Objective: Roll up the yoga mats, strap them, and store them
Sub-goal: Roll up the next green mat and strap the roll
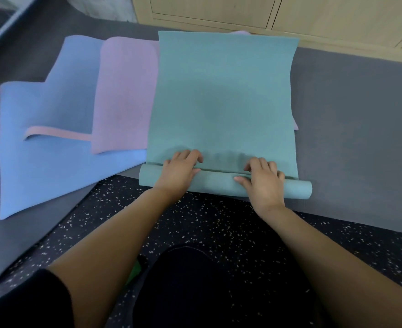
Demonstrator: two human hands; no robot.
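- The teal mat lies flat on the grey floor padding, its near end wound into a roll.
- Left hand and right hand press palm-down on the roll, fingers curled over it, apparently gripping loosely.
- A purple mat and a blue mat lie to the left, with a pink strap on the blue one.

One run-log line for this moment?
step: rolling | teal mat: near end rolled | left hand, right hand: on roll | strap: unused

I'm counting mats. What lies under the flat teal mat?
A lilac foam mat shows past both sides of the teal mat, over the grey padding. Anything else beneath is covered.
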